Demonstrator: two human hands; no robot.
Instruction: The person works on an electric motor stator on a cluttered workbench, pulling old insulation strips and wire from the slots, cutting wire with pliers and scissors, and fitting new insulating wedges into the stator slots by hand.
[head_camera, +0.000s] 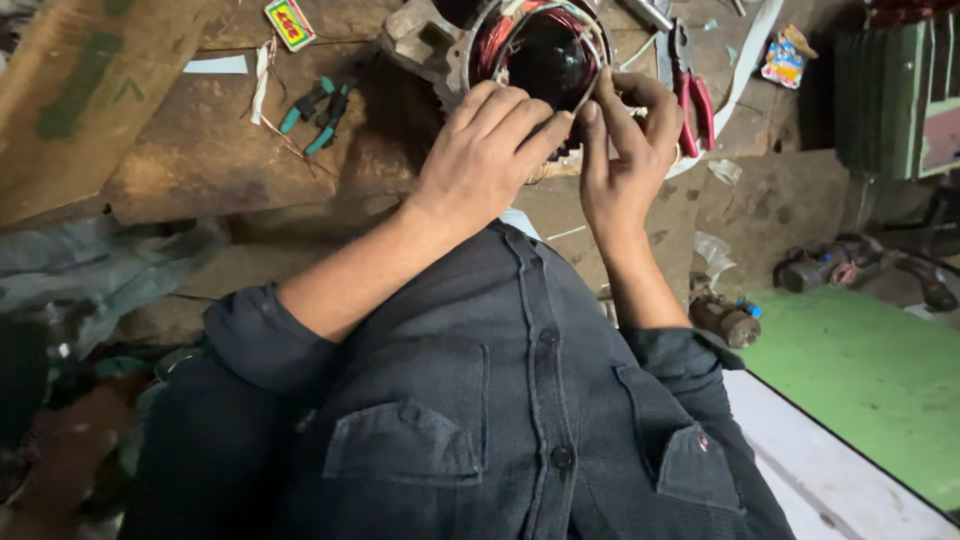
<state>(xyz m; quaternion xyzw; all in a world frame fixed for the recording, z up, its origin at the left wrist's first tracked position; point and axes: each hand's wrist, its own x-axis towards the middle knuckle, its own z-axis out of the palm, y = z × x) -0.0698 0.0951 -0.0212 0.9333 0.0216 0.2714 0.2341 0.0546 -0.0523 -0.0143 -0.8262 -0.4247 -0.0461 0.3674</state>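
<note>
A round metal motor stator (540, 50) with reddish copper windings lies on a worn wooden bench (200, 160) in front of me. My left hand (490, 150) lies over its near rim, fingers curled on the edge, gripping it. Beside it, my right hand (625, 150) pinches a thin pale wire (590, 85) at the stator's right rim between thumb and forefinger. The two hands touch at the fingertips. The lower part of the stator is hidden behind my hands.
Red-handled pliers (692, 95) lie right of the stator, and green-handled cutters (320, 110) to its left. A small packet (290, 22) and a colourful wrapper (785, 55) lie at the back. A green motor housing (900, 95) stands at right; small motor parts (725, 320) lie near a green surface (860, 400).
</note>
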